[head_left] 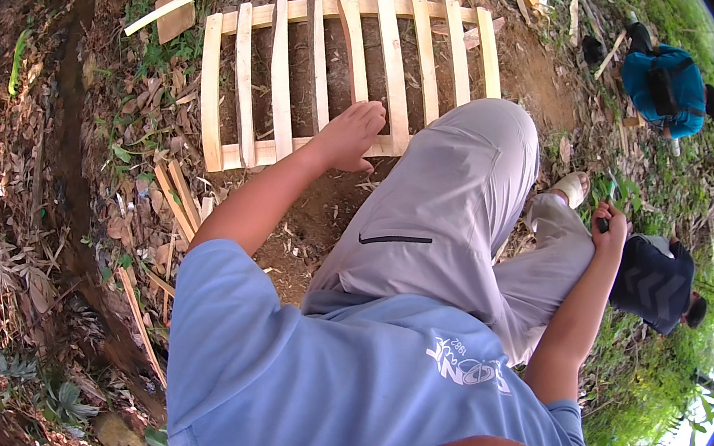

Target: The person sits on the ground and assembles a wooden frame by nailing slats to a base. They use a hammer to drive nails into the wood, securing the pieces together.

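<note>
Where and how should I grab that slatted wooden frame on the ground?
Probably around the middles of the left end slat and the right end slat, coming from the two outer sides. The slatted wooden frame lies flat on the ground; those outermost slats are slim, with open gaps on their inner sides, and gripping both ends should balance it.
</note>
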The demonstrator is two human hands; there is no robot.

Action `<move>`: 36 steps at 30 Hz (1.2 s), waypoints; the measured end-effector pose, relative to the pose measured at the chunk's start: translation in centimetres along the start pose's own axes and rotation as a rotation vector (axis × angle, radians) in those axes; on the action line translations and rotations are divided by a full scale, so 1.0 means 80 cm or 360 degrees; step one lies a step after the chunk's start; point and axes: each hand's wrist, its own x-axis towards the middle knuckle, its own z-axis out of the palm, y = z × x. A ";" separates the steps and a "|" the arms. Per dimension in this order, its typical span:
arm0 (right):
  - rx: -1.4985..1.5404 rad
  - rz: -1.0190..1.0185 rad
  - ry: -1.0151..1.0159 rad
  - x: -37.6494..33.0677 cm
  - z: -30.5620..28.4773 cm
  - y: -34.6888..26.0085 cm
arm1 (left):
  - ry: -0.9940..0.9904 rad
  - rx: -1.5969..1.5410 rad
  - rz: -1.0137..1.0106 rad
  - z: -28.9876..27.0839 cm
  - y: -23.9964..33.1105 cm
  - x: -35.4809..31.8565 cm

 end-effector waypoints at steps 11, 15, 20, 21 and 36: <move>0.0001 -0.0034 0.0101 0.002 -0.026 -0.014 | -0.0070 0.0112 0.0092 0.009 -0.004 0.007; -0.0065 -0.0031 0.0118 -0.004 -0.009 -0.008 | -0.0059 0.0073 0.0063 0.014 -0.009 0.002; 0.0011 -0.0008 0.0072 -0.010 -0.013 -0.009 | -0.0083 0.0035 0.0057 0.014 -0.011 0.002; 0.0006 -0.0005 0.0086 -0.010 -0.015 -0.010 | -0.0079 0.0017 0.0065 0.013 -0.011 0.003; -0.0028 -0.0010 0.0109 -0.010 -0.009 -0.008 | -0.0043 0.0010 0.0079 0.019 -0.015 -0.001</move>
